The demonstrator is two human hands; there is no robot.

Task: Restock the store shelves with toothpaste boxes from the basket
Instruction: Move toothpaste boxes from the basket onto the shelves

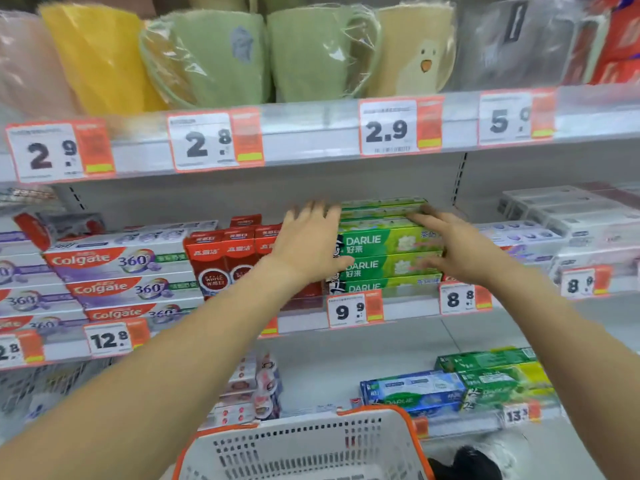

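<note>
The stack of green Darlie boxes (388, 252) is seen on the middle shelf (408, 308), long axes running left to right along the shelf edge. It is flanked by the left hand (311, 242) and right hand (457, 249), whose fingers are extended flat against its ends and nothing is gripped. The white basket (304, 445) is seen below, its contents hidden.

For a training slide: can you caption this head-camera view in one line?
Both hands, left hand and right hand, straighten a stack of green toothpaste boxes on the middle shelf, above the basket.
</note>
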